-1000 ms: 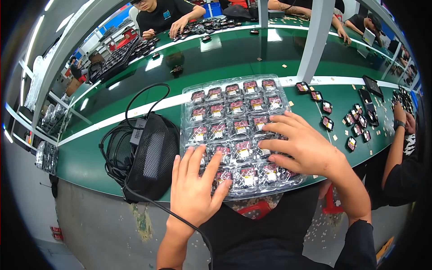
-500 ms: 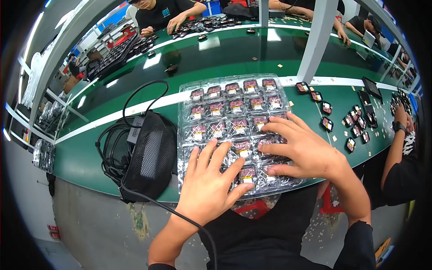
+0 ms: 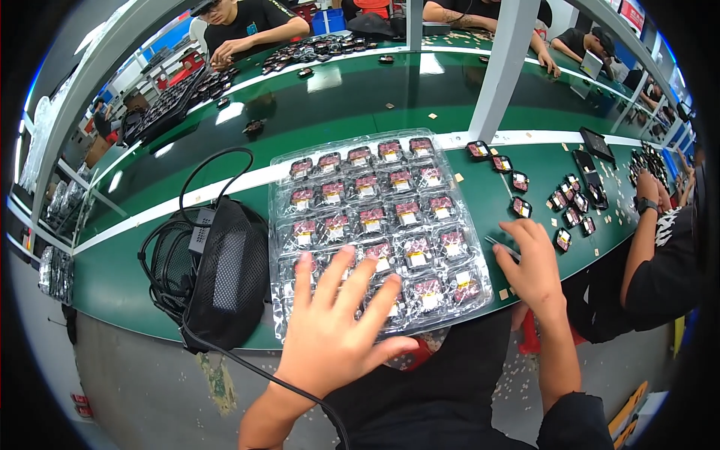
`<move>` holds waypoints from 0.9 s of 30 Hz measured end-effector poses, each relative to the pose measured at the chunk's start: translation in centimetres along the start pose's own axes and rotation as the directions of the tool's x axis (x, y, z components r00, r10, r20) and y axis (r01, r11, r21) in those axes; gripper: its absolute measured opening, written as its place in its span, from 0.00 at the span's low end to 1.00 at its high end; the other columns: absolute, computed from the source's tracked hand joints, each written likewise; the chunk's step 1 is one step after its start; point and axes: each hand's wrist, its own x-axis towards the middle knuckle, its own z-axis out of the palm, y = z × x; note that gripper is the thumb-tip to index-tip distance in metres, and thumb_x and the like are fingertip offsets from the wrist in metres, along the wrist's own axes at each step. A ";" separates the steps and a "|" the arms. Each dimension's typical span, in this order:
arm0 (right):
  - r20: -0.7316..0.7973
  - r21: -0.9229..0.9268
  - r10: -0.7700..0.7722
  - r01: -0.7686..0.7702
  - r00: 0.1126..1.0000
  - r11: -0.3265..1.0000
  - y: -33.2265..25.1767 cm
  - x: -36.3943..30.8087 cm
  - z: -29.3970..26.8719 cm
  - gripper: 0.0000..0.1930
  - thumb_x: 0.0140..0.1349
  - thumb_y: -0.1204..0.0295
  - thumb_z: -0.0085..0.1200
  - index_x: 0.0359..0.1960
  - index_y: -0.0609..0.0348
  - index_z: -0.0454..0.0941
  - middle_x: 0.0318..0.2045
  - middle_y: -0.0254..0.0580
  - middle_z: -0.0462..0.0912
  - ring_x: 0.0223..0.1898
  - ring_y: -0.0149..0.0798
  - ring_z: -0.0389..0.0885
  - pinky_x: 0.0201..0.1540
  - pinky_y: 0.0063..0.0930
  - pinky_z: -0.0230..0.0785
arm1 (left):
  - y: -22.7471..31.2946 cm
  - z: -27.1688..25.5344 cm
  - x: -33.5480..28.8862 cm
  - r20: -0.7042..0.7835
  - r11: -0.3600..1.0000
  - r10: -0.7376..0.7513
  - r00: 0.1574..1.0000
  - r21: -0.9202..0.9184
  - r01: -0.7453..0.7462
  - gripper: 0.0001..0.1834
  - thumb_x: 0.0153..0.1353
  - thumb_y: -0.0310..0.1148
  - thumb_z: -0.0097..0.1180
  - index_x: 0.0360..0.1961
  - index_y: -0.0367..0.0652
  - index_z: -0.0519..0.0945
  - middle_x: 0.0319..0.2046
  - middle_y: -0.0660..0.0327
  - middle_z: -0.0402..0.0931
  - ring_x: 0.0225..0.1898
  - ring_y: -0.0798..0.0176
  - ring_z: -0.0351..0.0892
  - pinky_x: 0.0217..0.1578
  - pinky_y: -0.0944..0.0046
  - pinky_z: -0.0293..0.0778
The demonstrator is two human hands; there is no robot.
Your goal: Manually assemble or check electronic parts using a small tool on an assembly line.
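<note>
A clear plastic blister tray (image 3: pixel 472 259) lies at the table's near edge, with several small black square-cased parts (image 3: pixel 371 219) with reddish tops and white-yellow labels in its pockets. My left hand (image 3: pixel 330 334) rests over the tray's near left part, fingers spread, hiding some pockets. Right of the tray, my right hand (image 3: pixel 536 274) is curled at the green tabletop. A thin metallic tool that looks like tweezers (image 3: pixel 496 243) sticks out between its thumb and fingers, its other end hidden by the hand.
Left of the tray sits a black mesh bag (image 3: pixel 240 262) with coiled cables. Loose black parts (image 3: pixel 572 201) and a long black case (image 3: pixel 590 180) lie to the right. A grey post (image 3: pixel 504 67) rises behind the tray. Co-workers sit across the table and at the right.
My right hand has left the tray and moved right to the tabletop, where the thin tool now shows. My left hand stays over the tray. The whole view has shifted slightly.
</note>
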 end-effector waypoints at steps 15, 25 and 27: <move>-0.244 -0.088 0.234 -0.262 0.941 0.961 2.0 1.3 0.8 0.11 0.68 0.67 0.59 0.45 0.62 0.76 0.40 0.49 0.80 0.38 0.60 0.83 0.40 0.54 0.74 | 8.6 7.1 -5.6 -0.291 0.705 0.495 0.818 -0.416 -0.575 0.15 0.66 0.31 0.55 0.52 0.44 0.83 0.53 0.61 0.81 0.61 0.58 0.78 0.64 0.53 0.72; -0.139 0.104 0.167 -0.153 0.976 0.983 3.3 0.6 0.3 0.24 0.54 0.75 0.71 0.52 0.64 0.78 0.49 0.49 0.82 0.43 0.56 0.84 0.44 0.41 0.77 | 9.4 5.4 -4.3 -0.327 0.515 -0.013 0.945 -0.813 -0.274 0.14 0.54 0.24 0.65 0.44 0.43 0.87 0.45 0.52 0.82 0.51 0.45 0.83 0.53 0.48 0.79; -0.232 0.297 0.073 -0.001 0.970 0.955 1.3 0.1 -0.8 0.27 0.50 0.79 0.73 0.53 0.64 0.79 0.47 0.46 0.82 0.30 0.41 0.81 0.34 0.30 0.73 | 9.2 5.4 -4.5 -0.148 0.330 -0.125 0.981 -0.939 -0.099 0.16 0.63 0.31 0.63 0.52 0.40 0.84 0.51 0.53 0.81 0.56 0.51 0.81 0.60 0.54 0.75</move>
